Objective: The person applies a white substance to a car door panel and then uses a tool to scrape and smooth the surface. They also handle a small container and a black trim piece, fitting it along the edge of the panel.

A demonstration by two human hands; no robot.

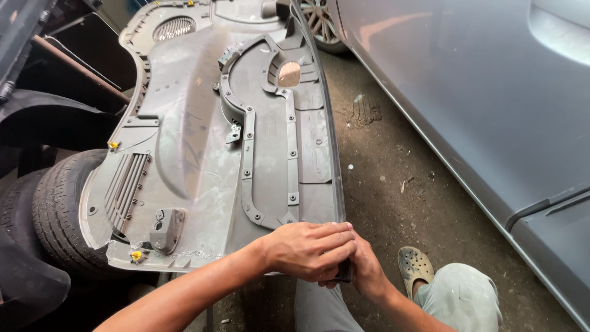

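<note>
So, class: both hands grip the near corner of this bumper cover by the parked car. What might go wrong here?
1. The bumper cover rests partly on a tyre; pulling may tip it off.
2. The left hand and right hand crowd one thin edge, so fingers could get pinched.
3. The grey car stands close; a swing might scratch it.
</note>
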